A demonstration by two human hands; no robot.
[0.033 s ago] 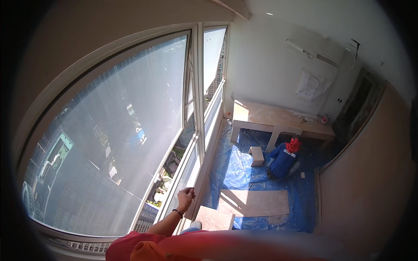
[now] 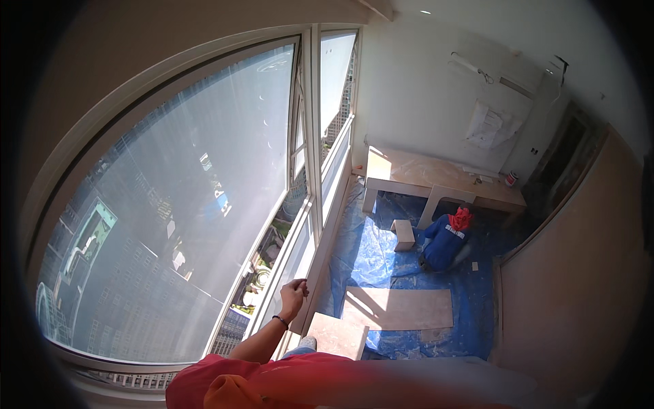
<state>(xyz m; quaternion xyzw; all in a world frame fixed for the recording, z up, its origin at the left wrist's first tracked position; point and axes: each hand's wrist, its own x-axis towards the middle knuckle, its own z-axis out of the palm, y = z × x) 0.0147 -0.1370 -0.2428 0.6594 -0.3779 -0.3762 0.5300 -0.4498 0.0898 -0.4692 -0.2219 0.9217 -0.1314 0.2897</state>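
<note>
My left hand (image 2: 293, 300) reaches forward from a red sleeve, with a dark band round the wrist. Its fingers are curled together; whatever they may hold is too small to make out. Beside it runs the sill (image 2: 315, 269) below the tall window. A pale wooden board or box top (image 2: 337, 334) lies just right of the hand, close to my shoe (image 2: 308, 343). My right hand does not show; a blurred red and grey shape crosses the lower edge.
A person (image 2: 446, 242) in blue with a red head covering crouches by a small wooden box (image 2: 403, 235). Behind them stands a long wooden bench (image 2: 415, 170). A flat panel (image 2: 409, 310) lies on blue sheeting (image 2: 375, 259). The large window (image 2: 191, 191) fills the left side.
The view has shifted slightly, so the room sits a little higher in the picture. My left hand stays in front of the sill with its fingers still curled.
</note>
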